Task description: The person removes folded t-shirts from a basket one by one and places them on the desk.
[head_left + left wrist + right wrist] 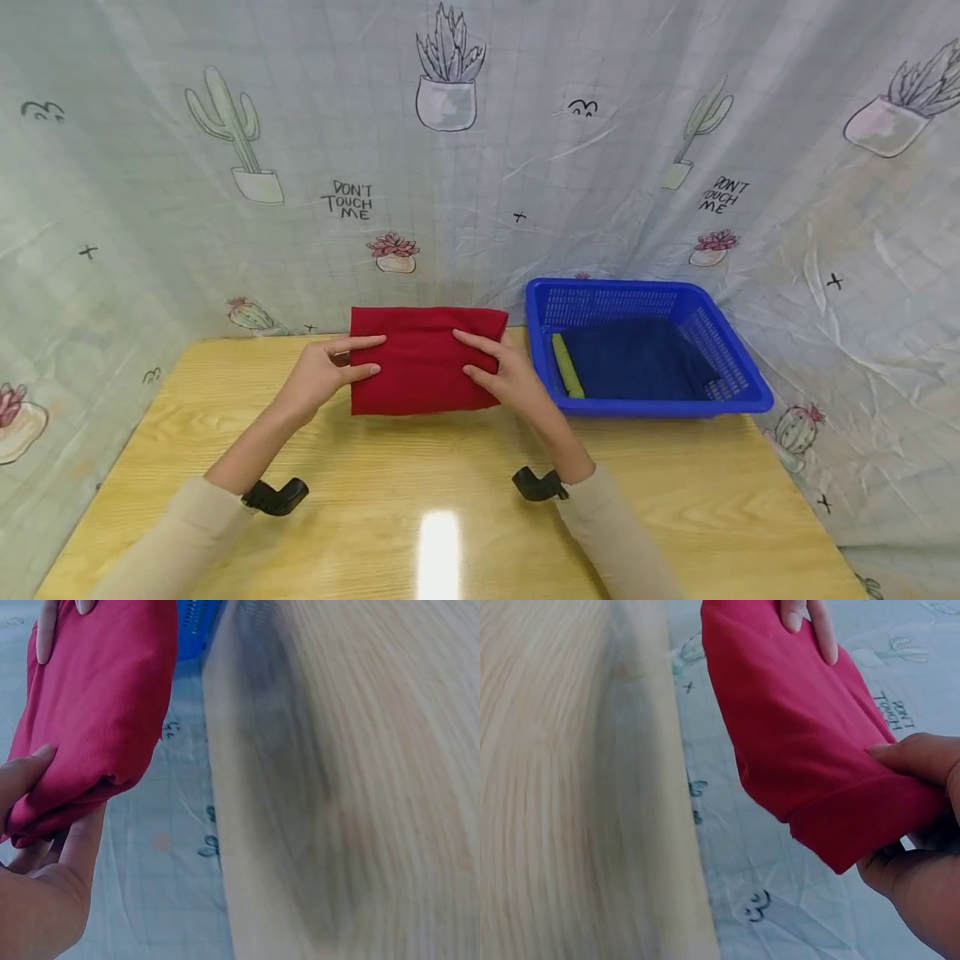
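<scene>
A folded red cloth (423,362) hangs above the far part of the table, held between both hands. My left hand (318,375) grips its left edge, with two digits showing on the front and the others behind it. My right hand (513,375) holds the right edge in the same way. In the left wrist view the red cloth (112,705) shows thick folded layers pinched between thumb and fingers. The right wrist view shows a loose folded flap of the cloth (862,817) near the right thumb.
A blue plastic basket (652,407) stands at the back right of the wooden table (360,517). Inside lie a dark blue cloth (630,358) and a yellow-green folded piece (567,367) along its left wall. A cactus-printed curtain (480,167) hangs behind the table.
</scene>
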The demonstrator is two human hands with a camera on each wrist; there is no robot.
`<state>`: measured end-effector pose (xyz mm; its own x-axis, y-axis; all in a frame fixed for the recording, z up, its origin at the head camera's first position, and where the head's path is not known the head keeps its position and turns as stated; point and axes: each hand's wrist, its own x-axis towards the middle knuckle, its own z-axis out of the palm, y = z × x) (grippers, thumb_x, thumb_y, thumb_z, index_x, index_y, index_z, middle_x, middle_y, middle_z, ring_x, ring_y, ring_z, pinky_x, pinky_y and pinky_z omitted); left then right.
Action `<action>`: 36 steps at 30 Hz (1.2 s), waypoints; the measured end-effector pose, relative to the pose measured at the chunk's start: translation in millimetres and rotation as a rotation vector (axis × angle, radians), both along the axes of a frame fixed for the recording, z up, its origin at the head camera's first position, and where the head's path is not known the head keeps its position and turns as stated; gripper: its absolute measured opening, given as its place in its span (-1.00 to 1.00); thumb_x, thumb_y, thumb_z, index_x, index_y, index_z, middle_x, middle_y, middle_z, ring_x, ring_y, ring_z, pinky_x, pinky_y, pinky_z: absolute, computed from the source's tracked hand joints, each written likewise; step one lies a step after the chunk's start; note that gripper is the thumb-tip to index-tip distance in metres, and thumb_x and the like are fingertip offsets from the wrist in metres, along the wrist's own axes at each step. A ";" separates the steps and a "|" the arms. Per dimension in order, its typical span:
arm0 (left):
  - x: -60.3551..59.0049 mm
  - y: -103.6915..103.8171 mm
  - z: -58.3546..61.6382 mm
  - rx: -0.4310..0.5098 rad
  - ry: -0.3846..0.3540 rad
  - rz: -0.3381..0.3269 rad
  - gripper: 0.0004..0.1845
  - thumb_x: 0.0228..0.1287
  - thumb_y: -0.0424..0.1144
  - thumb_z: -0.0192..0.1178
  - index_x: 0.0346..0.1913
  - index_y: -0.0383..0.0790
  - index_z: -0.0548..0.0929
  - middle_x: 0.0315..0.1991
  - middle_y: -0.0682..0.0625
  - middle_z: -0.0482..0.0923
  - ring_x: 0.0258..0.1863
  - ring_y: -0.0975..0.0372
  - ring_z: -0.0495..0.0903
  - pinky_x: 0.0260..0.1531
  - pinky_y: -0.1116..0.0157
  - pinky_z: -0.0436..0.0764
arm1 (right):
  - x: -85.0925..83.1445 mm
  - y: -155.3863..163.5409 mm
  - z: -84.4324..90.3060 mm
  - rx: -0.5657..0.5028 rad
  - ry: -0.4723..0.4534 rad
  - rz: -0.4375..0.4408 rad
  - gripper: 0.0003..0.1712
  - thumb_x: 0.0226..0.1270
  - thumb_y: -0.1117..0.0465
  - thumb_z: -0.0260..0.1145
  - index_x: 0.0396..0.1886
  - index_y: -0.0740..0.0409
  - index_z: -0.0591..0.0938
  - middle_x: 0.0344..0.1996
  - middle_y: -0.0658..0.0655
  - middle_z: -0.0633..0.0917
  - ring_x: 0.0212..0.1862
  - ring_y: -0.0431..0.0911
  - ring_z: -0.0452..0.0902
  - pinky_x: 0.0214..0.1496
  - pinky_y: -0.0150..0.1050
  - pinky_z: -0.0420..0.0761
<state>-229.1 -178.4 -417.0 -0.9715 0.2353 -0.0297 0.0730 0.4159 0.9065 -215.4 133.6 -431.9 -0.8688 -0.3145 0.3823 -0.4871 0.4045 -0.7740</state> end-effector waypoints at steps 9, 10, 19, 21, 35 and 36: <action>-1.5 -15.0 -17.0 0.014 -0.059 0.038 -0.44 0.25 -0.17 0.46 0.34 0.01 0.63 0.48 -0.12 0.33 0.25 0.00 0.46 -0.15 0.36 0.60 | -12.7 -21.3 -16.3 0.047 -0.055 -0.007 -0.39 0.30 0.39 0.44 0.35 0.06 0.61 0.30 0.32 0.48 0.29 0.16 0.43 0.23 0.05 0.57; -1.4 -17.4 -18.3 0.019 -0.061 0.042 -0.43 0.25 -0.17 0.46 0.35 0.01 0.62 0.48 -0.12 0.32 0.18 0.03 0.51 -0.19 0.37 0.59 | -14.3 -24.1 -17.6 0.050 -0.065 -0.002 -0.38 0.30 0.39 0.43 0.36 0.05 0.60 0.30 0.31 0.47 0.29 0.15 0.42 0.23 0.05 0.56; -1.6 -37.9 -26.5 0.090 -0.087 0.051 -0.37 0.29 -0.25 0.42 0.42 -0.02 0.54 0.46 -0.18 0.32 -0.16 0.24 0.74 -0.15 0.28 0.71 | -26.8 -44.9 -27.5 0.107 -0.137 0.025 -0.23 0.32 0.32 0.45 0.50 -0.08 0.45 0.34 0.27 0.47 0.33 0.10 0.43 0.32 0.01 0.51; -1.8 -41.3 -27.5 0.098 -0.081 0.061 -0.38 0.30 -0.28 0.41 0.42 -0.04 0.53 0.48 -0.17 0.29 -0.15 0.26 0.73 -0.16 0.29 0.71 | -30.2 -49.3 -29.0 0.111 -0.130 0.025 -0.21 0.32 0.31 0.46 0.51 -0.09 0.43 0.34 0.27 0.47 0.33 0.09 0.44 0.32 0.00 0.51; -15.4 -62.0 -36.5 0.094 -0.092 0.138 -0.36 0.30 -0.27 0.41 0.44 -0.06 0.51 0.49 -0.20 0.24 -0.26 0.34 0.71 -0.23 0.41 0.67 | -58.4 -76.3 -39.8 0.123 -0.113 -0.008 -0.35 0.30 0.24 0.49 0.38 -0.18 0.59 0.29 0.20 0.56 0.30 0.04 0.48 0.31 -0.08 0.50; -17.2 -63.8 -37.5 0.086 -0.092 0.142 -0.35 0.30 -0.27 0.41 0.44 -0.06 0.51 0.50 -0.20 0.23 -0.26 0.34 0.70 -0.24 0.41 0.67 | -60.0 -78.3 -40.2 0.125 -0.114 -0.010 -0.36 0.30 0.24 0.49 0.37 -0.16 0.60 0.29 0.21 0.56 0.30 0.04 0.48 0.31 -0.08 0.50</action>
<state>-246.3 -242.2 -454.6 -0.9892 0.1016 -0.1056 -0.0657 0.3367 0.9393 -275.4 55.2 -472.0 -0.9076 -0.3446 0.2397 -0.3945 0.5051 -0.7676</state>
